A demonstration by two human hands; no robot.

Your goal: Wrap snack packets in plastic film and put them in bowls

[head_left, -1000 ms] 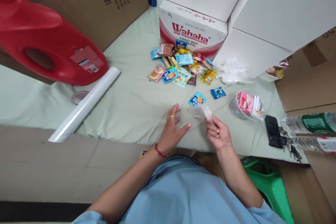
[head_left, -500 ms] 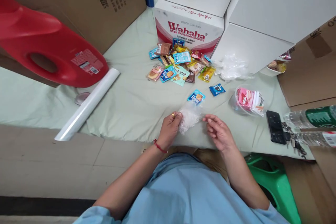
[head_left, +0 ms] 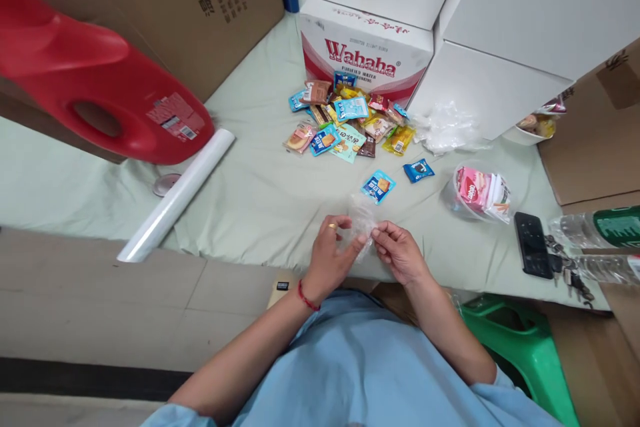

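A crumpled clear plastic bag (head_left: 362, 211) is between my two hands, close to the front edge of the cloth-covered table. My left hand (head_left: 336, 248), with a gold ring and a red wrist cord, grips the bag's near left side with its thumb. Thumb and fingertips of my right hand (head_left: 399, 250) pinch its right side. Just beyond the bag lies a blue snack packet (head_left: 379, 186). A darker blue packet (head_left: 419, 171) rests farther right.
Behind is a heap of snack packets (head_left: 345, 121) against a Wahaba carton (head_left: 367, 47). More clear bags (head_left: 447, 127) lie right of it. A tub (head_left: 453, 197), phone (head_left: 533, 245), keys (head_left: 570, 273) and bottles stand right; a red jug (head_left: 145, 90) and white roll (head_left: 177, 197) left.
My right hand has moved left to meet the bag and now pinches it. My left thumb has shifted right across the bag. The view has shifted slightly.
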